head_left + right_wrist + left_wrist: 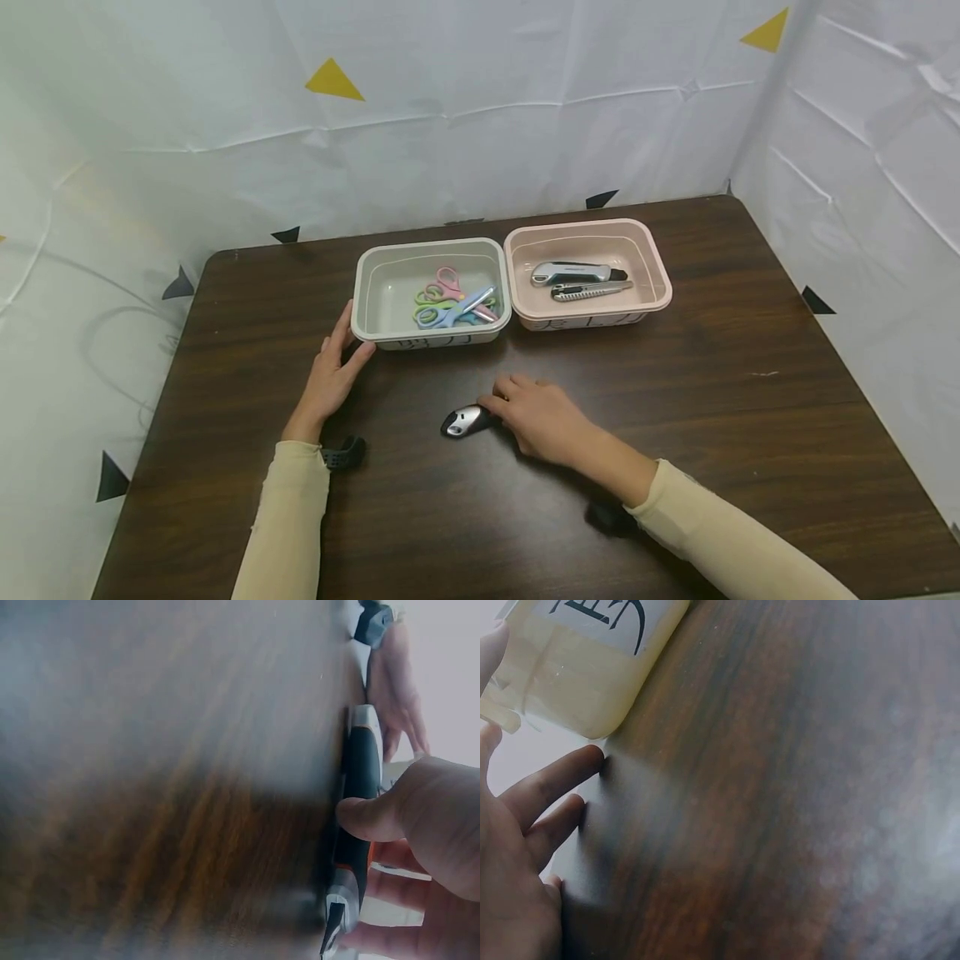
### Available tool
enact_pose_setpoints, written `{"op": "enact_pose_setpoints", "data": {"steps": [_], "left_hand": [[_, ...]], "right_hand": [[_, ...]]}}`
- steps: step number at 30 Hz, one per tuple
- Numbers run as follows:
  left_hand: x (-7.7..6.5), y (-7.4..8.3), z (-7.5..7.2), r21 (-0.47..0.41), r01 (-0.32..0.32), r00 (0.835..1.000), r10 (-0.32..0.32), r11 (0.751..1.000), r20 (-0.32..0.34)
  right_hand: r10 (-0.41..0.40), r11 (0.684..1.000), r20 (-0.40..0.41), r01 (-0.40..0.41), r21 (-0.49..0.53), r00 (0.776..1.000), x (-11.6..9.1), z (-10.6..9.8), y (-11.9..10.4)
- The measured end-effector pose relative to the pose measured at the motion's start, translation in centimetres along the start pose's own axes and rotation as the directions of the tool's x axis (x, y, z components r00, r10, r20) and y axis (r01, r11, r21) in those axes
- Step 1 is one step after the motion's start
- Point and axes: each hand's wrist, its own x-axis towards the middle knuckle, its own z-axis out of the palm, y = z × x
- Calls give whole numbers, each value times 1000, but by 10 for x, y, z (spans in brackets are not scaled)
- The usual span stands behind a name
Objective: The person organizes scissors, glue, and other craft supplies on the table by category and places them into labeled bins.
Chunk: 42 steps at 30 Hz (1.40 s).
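Note:
On the table, my right hand (pixel 543 421) pinches a utility knife (pixel 463 421) between thumb and fingers. In the right wrist view the knife (pixel 361 761) has a dark grip, silver ends and orange trim, with the thumb (pixel 367 817) on its near side. My left hand (pixel 330 379) is at the front left corner of a grey-green bin (pixel 356 300), thumb and fingers spread about that corner. Inside this bin lie several scissors, among them a blue pair (pixel 450 315) and a pink pair (pixel 447 280).
Beside the grey-green bin stands a pink bin (pixel 660 283). It holds a thick silver utility knife (pixel 573 273) and a slimmer snap-off knife (pixel 592 290). Both bins sit towards the back of the dark wooden table (pixel 750 433). White sheeting (pixel 465 75) hangs behind the table.

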Motion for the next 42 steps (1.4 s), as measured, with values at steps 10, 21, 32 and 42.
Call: {"op": "enact_pose_setpoints", "data": {"steps": [10, 21, 32, 42], "left_hand": [[1, 0, 0, -1, 0, 1000, 0, 1000, 3], [1, 1, 0, 0, -12, 1000, 12, 1000, -4], [0, 2, 1, -2, -15, 1000, 15, 1000, -4], [0, 0, 1, -3, -15, 1000, 15, 1000, -10]], "right_hand": [[-53, 999, 57, 54, -9, 997, -12, -18, -8], [15, 999, -35, -13, 51, 999, -15, -70, 10], [166, 983, -272, -137, 120, 948, -15, -105, 74], [261, 958, -247, -219, 184, 933, 1, -101, 131]]}}
